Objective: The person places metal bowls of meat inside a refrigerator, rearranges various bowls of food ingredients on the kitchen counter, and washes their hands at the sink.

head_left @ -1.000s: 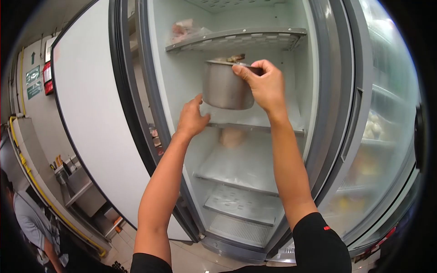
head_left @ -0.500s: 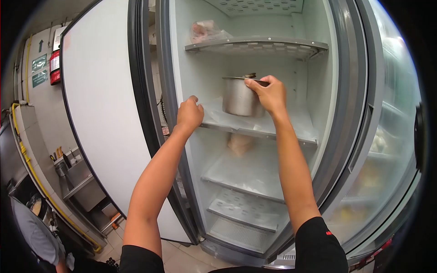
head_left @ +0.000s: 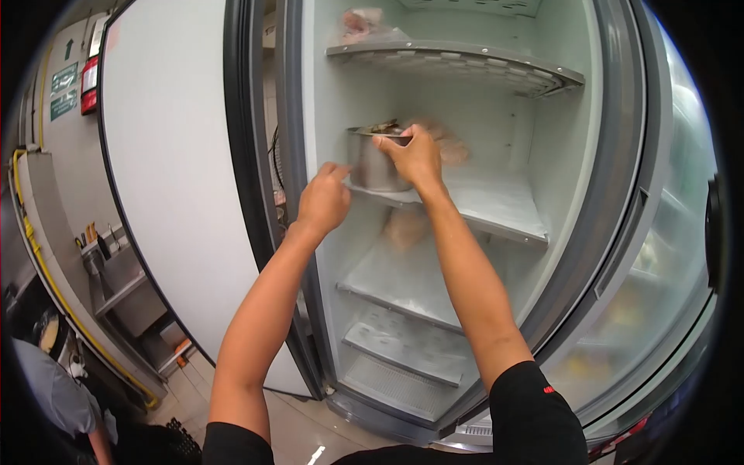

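Observation:
A metal pot [head_left: 376,167] stands upright at the left part of the middle shelf [head_left: 496,203], its base at the front edge. My right hand [head_left: 415,159] is closed on the pot's rim, thumb at the near side. Something brownish shows above the rim, too little to name. My left hand [head_left: 324,198] is just left of the pot, fingers curled; whatever they may hold is hidden. Behind my right hand a pale, bagged lump [head_left: 449,147] lies on the same shelf, blurred. Clear plastic film covers this shelf.
The upright fridge has its white door [head_left: 170,170] swung open at left. A plastic-wrapped pinkish bundle [head_left: 361,25] lies on the upper shelf [head_left: 457,53]. Another pale lump [head_left: 407,228] shows below the middle shelf. A person in a grey shirt [head_left: 54,387] is at lower left.
The pot has moved left and slightly down with my right hand, uncovering the pale lump behind. My left hand is now closer to the pot. The view has shifted a little.

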`<state>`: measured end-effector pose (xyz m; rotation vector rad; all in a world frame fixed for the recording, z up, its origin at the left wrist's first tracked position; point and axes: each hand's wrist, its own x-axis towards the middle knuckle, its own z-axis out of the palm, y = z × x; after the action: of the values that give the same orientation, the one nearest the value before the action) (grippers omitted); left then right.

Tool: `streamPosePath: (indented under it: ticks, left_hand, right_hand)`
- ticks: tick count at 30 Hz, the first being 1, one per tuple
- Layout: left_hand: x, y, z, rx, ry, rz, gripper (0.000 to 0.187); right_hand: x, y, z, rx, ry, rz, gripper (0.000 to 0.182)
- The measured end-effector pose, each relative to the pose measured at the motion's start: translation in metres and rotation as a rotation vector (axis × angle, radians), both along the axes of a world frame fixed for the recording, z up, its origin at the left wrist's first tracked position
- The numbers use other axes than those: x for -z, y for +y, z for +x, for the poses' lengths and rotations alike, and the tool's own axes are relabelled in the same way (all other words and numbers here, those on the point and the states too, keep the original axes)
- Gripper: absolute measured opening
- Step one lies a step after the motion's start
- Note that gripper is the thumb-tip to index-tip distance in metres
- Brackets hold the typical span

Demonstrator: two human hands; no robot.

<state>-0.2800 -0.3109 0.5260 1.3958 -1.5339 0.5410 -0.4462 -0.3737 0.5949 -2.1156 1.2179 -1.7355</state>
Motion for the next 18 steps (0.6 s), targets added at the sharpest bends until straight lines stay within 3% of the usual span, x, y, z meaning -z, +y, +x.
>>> streamPosePath:
  ticks: [2,5,6,7,8,9,11,13,14,16,18]
  left_hand:
    - [0.006,0.006,-0.008,0.119,-0.096,-0.013,0.030]
    - [0.007,0.017,-0.012,0.016,-0.160,0.141,0.036]
    - [0.011,0.015,-0.010,0.044,-0.169,0.210,0.038]
    - [0.014,0.022,-0.015,0.039,-0.174,0.204,0.040]
    - [0.017,0.026,-0.016,0.015,-0.115,0.368,0.040]
    - [0.030,0.025,-0.015,0.040,-0.107,0.263,0.041]
    - [0.050,0.046,-0.017,0.027,-0.081,0.258,0.037]
    - [0.092,0.052,-0.024,0.110,0.066,0.235,0.030]
    - [0.118,0.083,-0.035,0.117,0.122,0.115,0.029]
    - [0.166,0.157,-0.043,0.305,0.233,0.300,0.036]
    - [0.244,0.216,-0.057,0.348,0.404,0.127,0.048]
  right_hand:
    - [0.005,-0.012,0.000,-0.035,0.071,-0.050,0.054]
    - [0.016,-0.029,-0.011,-0.162,0.138,-0.309,0.057]
    - [0.019,-0.037,-0.013,-0.144,0.131,-0.381,0.058]
    - [0.015,-0.035,-0.017,-0.105,0.225,-0.386,0.056]
    - [0.013,-0.034,-0.018,0.010,0.401,-0.417,0.053]
    - [0.006,-0.026,-0.014,-0.034,0.357,-0.315,0.047]
    - [-0.005,-0.082,-0.018,-0.208,0.436,-0.261,0.049]
    - [0.007,-0.086,-0.023,0.010,0.401,-0.498,0.051]
    - [0.016,-0.067,-0.037,0.002,0.294,-0.600,0.050]
    - [0.053,-0.001,-0.057,-0.348,0.099,-0.686,0.049]
    - [0.110,0.055,-0.050,-0.815,0.002,-0.599,0.048]
